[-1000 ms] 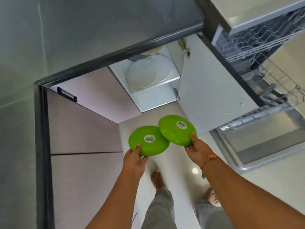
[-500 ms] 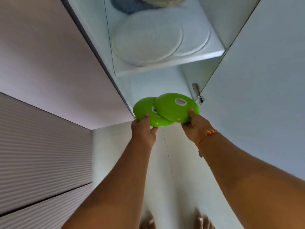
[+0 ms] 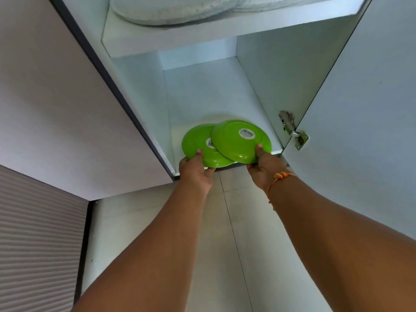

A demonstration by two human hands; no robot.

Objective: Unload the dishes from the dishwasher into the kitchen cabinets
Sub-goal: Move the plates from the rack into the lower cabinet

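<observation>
Two green plates, undersides up with white stickers, are at the front edge of the white lower cabinet's bottom compartment point(image 3: 213, 97). My left hand point(image 3: 195, 170) grips the left green plate point(image 3: 194, 143) by its near rim. My right hand point(image 3: 264, 165), with an orange thread at the wrist, grips the right green plate point(image 3: 234, 143), which overlaps the left one from above. Whether either plate touches the cabinet floor cannot be told.
The cabinet door point(image 3: 360, 109) stands open on the right with a metal hinge point(image 3: 292, 131). The shelf point(image 3: 180, 39) above carries white plates point(image 3: 180, 7). A closed cabinet front point(image 3: 56, 97) is on the left, and tiled floor point(image 3: 157, 221) lies below.
Both hands have carried the green plates forward to the mouth of the bottom compartment. The view has closed in on the cabinet; the dishwasher is out of sight.
</observation>
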